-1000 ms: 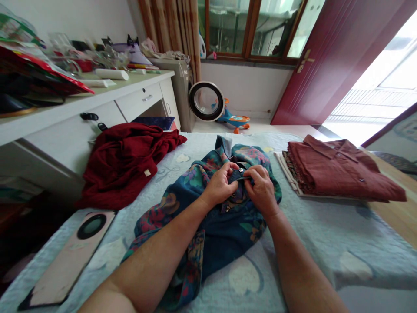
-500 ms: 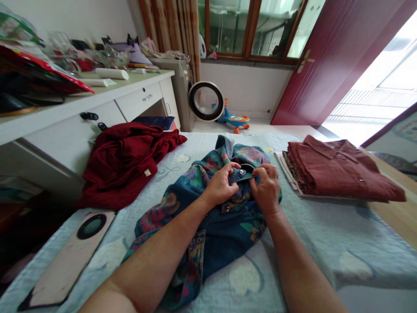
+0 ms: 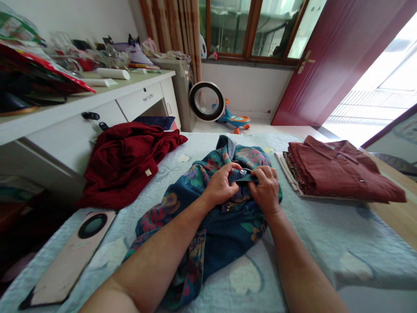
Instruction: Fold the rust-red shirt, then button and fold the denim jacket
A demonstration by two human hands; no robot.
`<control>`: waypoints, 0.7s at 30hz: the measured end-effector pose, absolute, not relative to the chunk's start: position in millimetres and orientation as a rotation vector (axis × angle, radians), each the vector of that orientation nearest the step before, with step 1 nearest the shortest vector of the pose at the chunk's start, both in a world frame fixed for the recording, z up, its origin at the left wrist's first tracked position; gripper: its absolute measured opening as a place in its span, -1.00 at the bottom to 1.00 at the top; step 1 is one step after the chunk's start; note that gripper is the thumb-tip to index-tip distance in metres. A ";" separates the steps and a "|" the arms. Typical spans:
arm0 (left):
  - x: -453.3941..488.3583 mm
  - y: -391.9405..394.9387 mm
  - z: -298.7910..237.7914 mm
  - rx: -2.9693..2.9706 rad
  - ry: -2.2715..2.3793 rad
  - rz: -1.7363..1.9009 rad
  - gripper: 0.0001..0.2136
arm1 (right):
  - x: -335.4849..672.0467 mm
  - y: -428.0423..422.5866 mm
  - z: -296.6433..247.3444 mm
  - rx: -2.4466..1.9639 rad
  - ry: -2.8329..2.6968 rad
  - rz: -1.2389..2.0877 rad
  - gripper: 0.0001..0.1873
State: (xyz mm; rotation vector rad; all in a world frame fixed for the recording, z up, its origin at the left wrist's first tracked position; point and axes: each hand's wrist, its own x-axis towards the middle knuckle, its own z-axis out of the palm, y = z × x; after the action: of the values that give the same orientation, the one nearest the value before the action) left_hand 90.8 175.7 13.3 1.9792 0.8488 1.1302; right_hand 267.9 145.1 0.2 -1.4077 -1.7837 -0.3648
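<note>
A blue floral garment (image 3: pixel 228 239) lies bunched on the pale blue quilted cover (image 3: pixel 302 256) in front of me. My left hand (image 3: pixel 221 186) pinches the left side of its dark band, beside a metal snap button (image 3: pixel 241 172). On the right side of the same band, my right hand (image 3: pixel 265 187) grips the cloth between thumb and fingers. The band is stretched between both hands. Below it, a second metal fastener (image 3: pixel 228 209) shows on the cloth. Parts of the band are hidden behind my fingers.
A dark red garment (image 3: pixel 120 169) lies crumpled at the left, above a phone (image 3: pixel 70 261). Folded clothes with a rust-brown shirt (image 3: pixel 342 174) on top sit at the right. Beyond stand a white desk (image 3: pixel 140 98) and a washing machine with its round door (image 3: pixel 207 101) open.
My right hand has shifted very slightly left along the band, and the opening behind the band looks narrower. My left hand keeps its hold.
</note>
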 end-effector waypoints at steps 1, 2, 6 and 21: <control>90.5 175.5 13.5 1.973 0.849 1.128 -0.57 | 268.8 145.5 0.2 -1.403 -1.804 -0.352 -0.84; 90.2 175.5 14.0 1.963 0.854 1.125 -0.57 | 269.5 145.6 0.3 -1.390 -1.823 -0.340 -0.78; 88.9 175.6 16.8 1.885 0.877 1.120 -0.63 | 268.0 143.8 2.6 -1.316 -1.864 -0.286 -0.76; 93.4 184.6 6.1 1.704 0.972 1.113 -0.86 | 253.0 136.9 14.3 -1.247 -1.841 -0.054 -0.78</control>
State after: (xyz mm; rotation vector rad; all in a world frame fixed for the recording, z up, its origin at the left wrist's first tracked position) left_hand 93.4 184.6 6.1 1.7043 0.9717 1.1127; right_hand 253.0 136.9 14.3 -1.2473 -1.8406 -0.0535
